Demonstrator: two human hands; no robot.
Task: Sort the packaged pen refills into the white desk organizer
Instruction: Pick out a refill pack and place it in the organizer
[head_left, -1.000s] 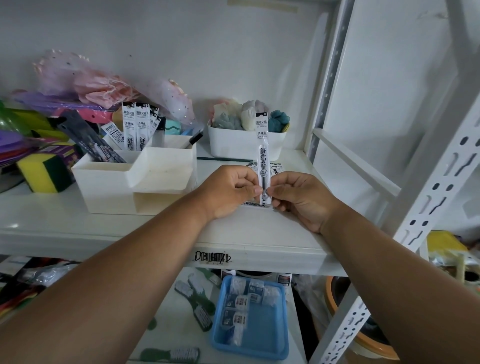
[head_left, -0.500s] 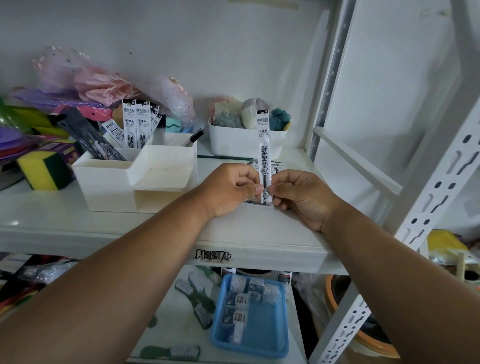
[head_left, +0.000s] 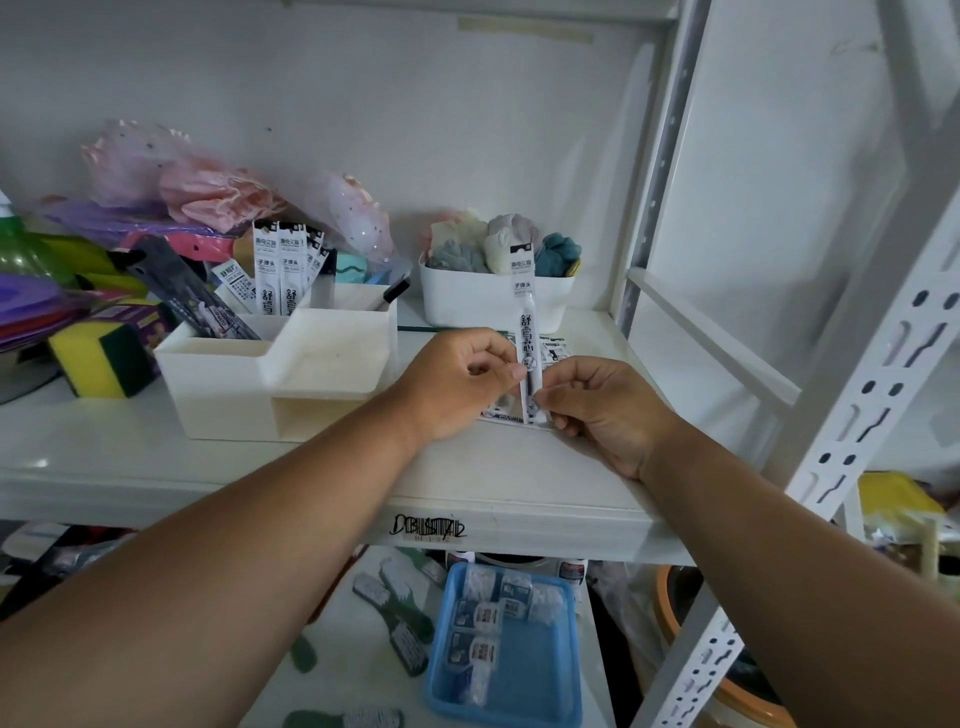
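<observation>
The upright refill pack (head_left: 525, 332) has lifted slightly off the shelf; both hands have edged up with it.

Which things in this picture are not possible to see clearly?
- Head view: refill packs lying on the shelf, mostly covered by the left hand and right hand; their count is unclear.
- Held pack: small print unreadable.
- Organizer: compartment bottoms hidden by its walls.

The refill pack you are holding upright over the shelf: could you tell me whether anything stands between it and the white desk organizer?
Nothing visible does. Both the left hand and right hand pinch the refill pack upright, right of the white desk organizer. The gap between shows only bare shelf. Other refill packs already stand in its rear compartment.
</observation>
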